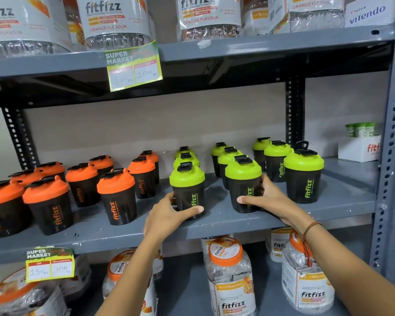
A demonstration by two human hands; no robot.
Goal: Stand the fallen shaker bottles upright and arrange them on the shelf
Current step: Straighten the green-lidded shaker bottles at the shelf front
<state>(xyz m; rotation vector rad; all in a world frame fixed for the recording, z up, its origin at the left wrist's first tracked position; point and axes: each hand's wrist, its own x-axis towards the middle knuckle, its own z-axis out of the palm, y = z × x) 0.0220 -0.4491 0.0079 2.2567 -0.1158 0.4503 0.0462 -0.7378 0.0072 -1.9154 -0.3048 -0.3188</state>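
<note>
Every shaker in view already stands upright on the shelf (214, 226); left hand (169, 215) and right hand (269, 199) each grip a front green shaker (188, 190), (244, 185), apparently straightening rows.

1. This is a shop: grey slotted-steel shelving (226, 222) carries stock in rows.
2. Above the left hand (167, 215), a green "SUPER MARKET" price tag (134, 67) hangs from the shelf edge; another price label (49, 265) sits below and left of it.
3. Ahead of both hands, identical branded shaker bottles (303, 176) stand in rows.
4. Matching fitfizz jars (229, 277) fill the shelves above and below the hands.
</note>
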